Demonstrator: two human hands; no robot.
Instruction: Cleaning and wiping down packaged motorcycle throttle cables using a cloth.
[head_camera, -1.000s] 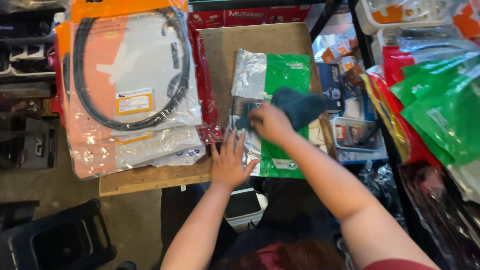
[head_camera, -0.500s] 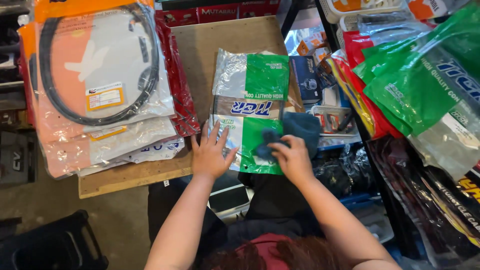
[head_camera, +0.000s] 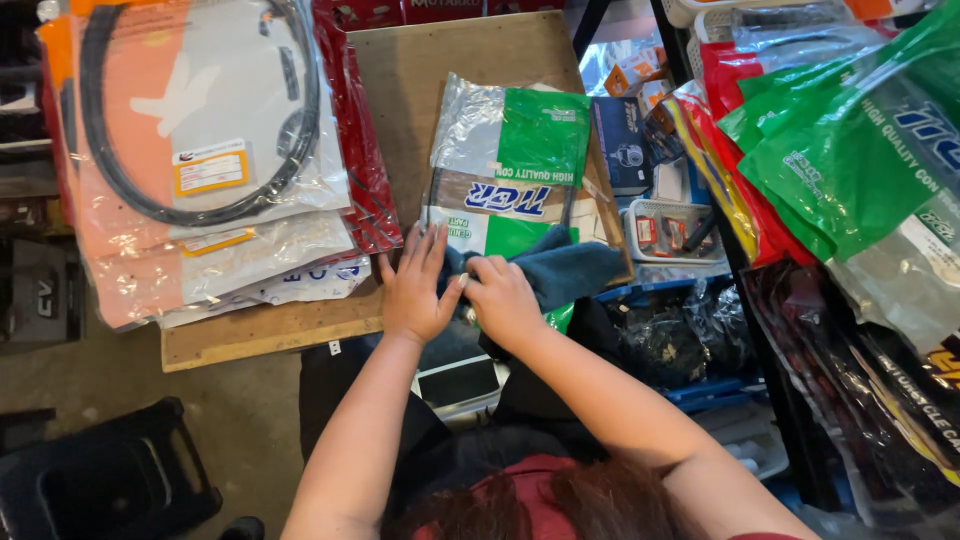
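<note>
A green, white and clear plastic package (head_camera: 510, 165) with a dark cable inside lies on a brown board (head_camera: 420, 70). My left hand (head_camera: 415, 285) rests flat, fingers spread, on the package's near left corner. My right hand (head_camera: 503, 298) is closed on a dark blue cloth (head_camera: 565, 268) that lies across the package's near edge. The two hands touch each other.
A stack of orange and clear cable packages (head_camera: 200, 150) covers the board's left part, over red ones (head_camera: 365, 190). Green and red bagged parts (head_camera: 850, 150) hang at the right. Small boxes and a basket (head_camera: 665, 225) sit beside the board. A black stool (head_camera: 100, 480) stands lower left.
My right hand has drawn the blue cloth down the package toward its near edge, ending beside my left hand. The left hand has stayed on the package's corner.
</note>
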